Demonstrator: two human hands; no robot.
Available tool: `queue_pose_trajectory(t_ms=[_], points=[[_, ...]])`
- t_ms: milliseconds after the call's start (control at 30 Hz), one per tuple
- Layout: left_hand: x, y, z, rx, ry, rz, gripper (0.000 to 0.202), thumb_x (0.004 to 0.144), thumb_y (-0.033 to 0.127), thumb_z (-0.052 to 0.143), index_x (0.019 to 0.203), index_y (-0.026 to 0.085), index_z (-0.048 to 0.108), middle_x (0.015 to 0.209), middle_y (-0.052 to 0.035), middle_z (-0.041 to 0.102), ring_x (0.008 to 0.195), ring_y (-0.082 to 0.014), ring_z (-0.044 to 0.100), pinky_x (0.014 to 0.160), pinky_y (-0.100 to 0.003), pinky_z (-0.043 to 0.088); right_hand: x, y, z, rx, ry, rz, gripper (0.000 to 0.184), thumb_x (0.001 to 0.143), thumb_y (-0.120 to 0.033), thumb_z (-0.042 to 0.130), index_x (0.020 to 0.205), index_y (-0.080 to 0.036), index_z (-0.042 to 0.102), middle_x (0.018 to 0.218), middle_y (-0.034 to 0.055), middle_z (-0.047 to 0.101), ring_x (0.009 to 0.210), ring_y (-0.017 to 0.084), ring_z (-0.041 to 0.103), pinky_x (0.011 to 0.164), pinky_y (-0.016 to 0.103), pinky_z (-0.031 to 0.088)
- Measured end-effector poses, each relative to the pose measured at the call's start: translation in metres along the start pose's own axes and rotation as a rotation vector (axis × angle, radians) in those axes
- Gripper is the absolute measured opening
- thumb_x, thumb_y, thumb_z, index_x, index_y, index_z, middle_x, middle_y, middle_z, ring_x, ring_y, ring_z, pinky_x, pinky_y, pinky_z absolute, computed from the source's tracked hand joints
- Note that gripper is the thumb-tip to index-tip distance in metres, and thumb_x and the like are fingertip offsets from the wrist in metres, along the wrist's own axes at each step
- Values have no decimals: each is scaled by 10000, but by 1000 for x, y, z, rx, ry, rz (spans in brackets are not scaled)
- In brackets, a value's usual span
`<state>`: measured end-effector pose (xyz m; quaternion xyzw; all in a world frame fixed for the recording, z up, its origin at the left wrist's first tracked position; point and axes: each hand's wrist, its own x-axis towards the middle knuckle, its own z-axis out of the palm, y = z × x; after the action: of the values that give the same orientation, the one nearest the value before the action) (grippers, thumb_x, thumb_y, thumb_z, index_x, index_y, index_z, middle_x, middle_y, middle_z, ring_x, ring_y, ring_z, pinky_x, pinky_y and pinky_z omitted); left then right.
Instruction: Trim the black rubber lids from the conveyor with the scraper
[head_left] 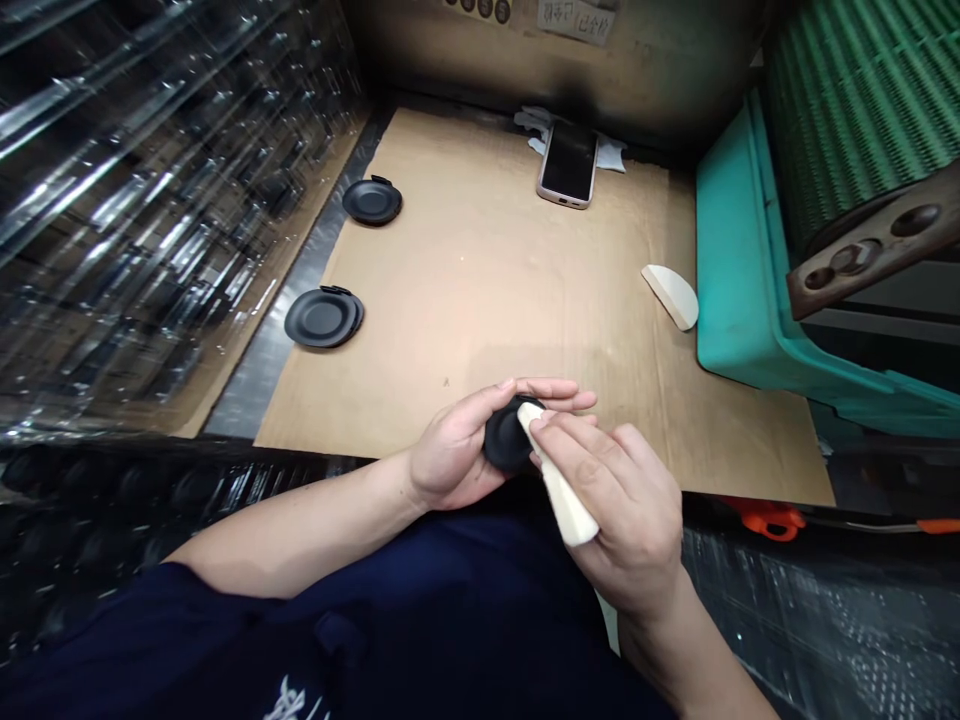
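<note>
My left hand (465,445) cups a round black compact-like case (504,437), fingers curled around its far side. In my right hand (622,490) is a cream-coloured sponge wedge (566,495), pinched between thumb and fingers. Its upper tip meets the right part of the black case, which the sponge and fingers partly hide. On the cardboard at the left lie two similar black cases, a nearer one (319,318) and a farther one (371,200). A second cream sponge piece (673,296), half-round, rests at the right.
A cardboard sheet (480,260) covers the worktop. At the back a phone (568,165) lies on white tissue (611,155). A teal bin (739,250) bounds the right, beside green ribbed machinery (870,110). Shiny clear plastic trays (165,200) stack at the left. Orange-handled scissors (772,520) sit below the right edge.
</note>
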<state>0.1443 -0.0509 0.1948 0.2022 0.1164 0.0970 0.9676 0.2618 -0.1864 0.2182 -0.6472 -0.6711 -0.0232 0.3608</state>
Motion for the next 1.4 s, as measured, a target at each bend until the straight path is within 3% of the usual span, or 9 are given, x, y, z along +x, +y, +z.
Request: queue_pose_trajectory(t_ms=[133,333,533,700,900,1033,1133,1267,1400], points=[[1,0,1,25,-2,-73,505,1043,393,348,1249,62,670,1337,-223,663,1329,-322,581,1202,-482,325,4,-1,-2,107,-6,-19,448,902,-18,571,1337,-106,627,1312,147,690,1101,287,670,869,447,539],[2,-2,2,38,51,-38,465,1035,384,385,1236,88,682,1352,-201,661,1326,-314,575,1183,-483,346,-1,-3,-10,-107,-85,63,477,888,-8,588,1353,-110,607,1301,146,697,1026,293,686,746,419,494],[3,0,0,44,27,-105,479,1031,410,399,1217,74,685,1268,-208,702,1222,-296,646,1132,-450,402,1,-6,-11,26,-83,20,470,893,-1,585,1347,-123,612,1299,134,696,1060,275,664,834,425,519],[2,-1,1,68,76,-71,485,1016,436,426,1249,89,672,1326,-207,673,1269,-314,611,1128,-461,401,4,-8,-15,-113,-98,69,435,891,-2,588,1312,-99,634,1280,149,703,951,264,662,746,407,499],[3,0,0,57,49,-120,459,1014,410,442,1197,75,697,1197,-195,726,1158,-262,665,1064,-389,450,6,-8,-12,37,-99,33,437,901,-5,577,1324,-103,626,1275,139,703,1075,280,655,845,419,521],[3,-1,2,69,86,-80,477,1011,446,441,1229,99,686,1222,-185,715,1162,-283,652,1047,-419,454,4,-8,-14,-67,-119,93,453,901,-21,576,1338,-131,625,1300,127,692,1048,275,663,814,415,519],[2,-1,2,88,91,-91,468,999,450,465,1220,108,696,1206,-175,718,1153,-296,649,1029,-425,457,5,-9,-14,-96,-100,101,444,900,-22,569,1327,-126,631,1283,130,699,1032,273,674,799,413,526],[3,0,0,75,81,-104,475,1004,441,455,1181,85,715,1141,-172,735,1062,-261,679,971,-365,477,7,-9,-8,93,-73,56,449,908,-17,561,1334,-144,626,1266,115,703,1092,260,676,873,425,550],[3,2,-1,-2,26,-77,556,1037,484,348,1238,82,675,1241,-207,706,1118,-291,680,997,-410,474,0,-8,-6,188,87,50,479,877,-28,659,1333,-173,641,1246,107,707,1096,258,686,870,426,574]])
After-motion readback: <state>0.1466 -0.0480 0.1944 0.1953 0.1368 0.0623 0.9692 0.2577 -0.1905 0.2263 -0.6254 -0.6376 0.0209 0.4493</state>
